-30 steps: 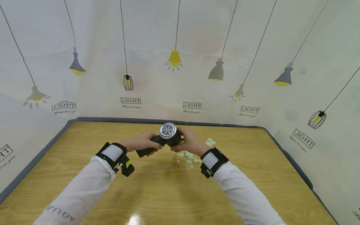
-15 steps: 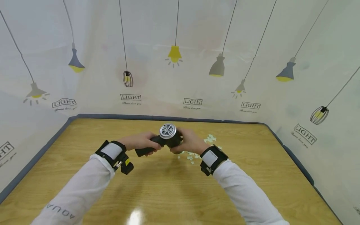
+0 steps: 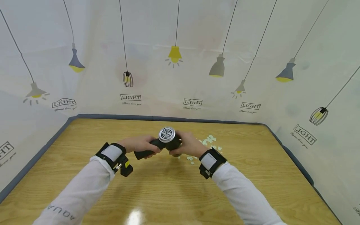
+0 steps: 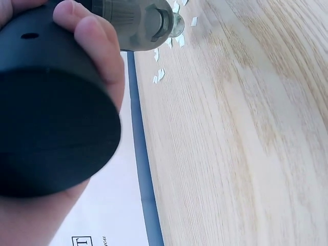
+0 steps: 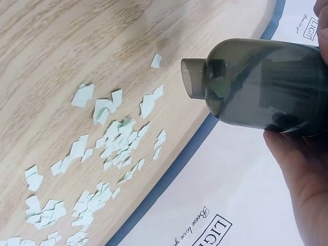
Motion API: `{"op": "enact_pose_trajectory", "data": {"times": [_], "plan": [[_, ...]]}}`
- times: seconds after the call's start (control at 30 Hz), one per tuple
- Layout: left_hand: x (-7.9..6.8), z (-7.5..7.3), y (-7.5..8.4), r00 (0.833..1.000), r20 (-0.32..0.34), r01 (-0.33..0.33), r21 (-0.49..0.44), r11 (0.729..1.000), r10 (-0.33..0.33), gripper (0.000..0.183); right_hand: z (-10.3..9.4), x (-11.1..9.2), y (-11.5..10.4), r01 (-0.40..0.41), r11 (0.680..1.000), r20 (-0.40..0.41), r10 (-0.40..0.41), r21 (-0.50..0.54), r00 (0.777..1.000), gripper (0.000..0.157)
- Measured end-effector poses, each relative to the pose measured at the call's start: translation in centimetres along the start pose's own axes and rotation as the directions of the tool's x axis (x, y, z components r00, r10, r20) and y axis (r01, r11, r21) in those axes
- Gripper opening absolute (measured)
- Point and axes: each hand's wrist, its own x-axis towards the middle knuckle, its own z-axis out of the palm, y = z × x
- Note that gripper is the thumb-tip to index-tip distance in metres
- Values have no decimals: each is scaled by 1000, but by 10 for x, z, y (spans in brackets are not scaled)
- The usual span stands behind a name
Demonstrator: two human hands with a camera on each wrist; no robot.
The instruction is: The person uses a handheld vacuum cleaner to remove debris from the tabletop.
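A black handheld vacuum cleaner [image 3: 167,134] with a silver round grille is held over the wooden table. My left hand [image 3: 142,144] grips its handle [image 4: 51,128], fingers wrapped around it. On the other side, my right hand [image 3: 189,145] holds the body around its smoky see-through dust cup [image 5: 266,84]. The short clear nozzle [image 5: 193,78] points at the table, close to torn pale green paper scraps [image 5: 120,143]. A greenish patch shows through the cup wall near the nozzle. In the head view, the right hand and forearm hide part of the scraps.
The wooden table [image 3: 157,193] has a grey-blue border [image 3: 180,118] along its back and sides. Behind it hangs a white sheet [image 3: 157,31] printed with lamps and the word LIGHT. Scraps also lie beyond the right wrist.
Both hands have brought the vacuum cleaner slightly down and nearer to me, still gripping it. More scraps show beyond the right wrist, fewer beside the nozzle end. The head view has tilted slightly.
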Motion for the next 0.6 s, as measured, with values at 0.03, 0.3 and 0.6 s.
{"op": "enact_pose_trajectory", "data": {"times": [0.03,0.3,0.6], "plan": [[0,0,0,1000,5,-1,1,1000,1,25,0,0,0,7,1000,-1,-7,-2,1000,64],[-1,0,-3,1000,22,9,-4,1000,-9,22,4,2,1,28,999,8,-28,-21,1000,64],[1,0,-6,999,34,19,-42,999,-17,20,6,1,1,9,999,10,-9,-33,1000,65]]}}
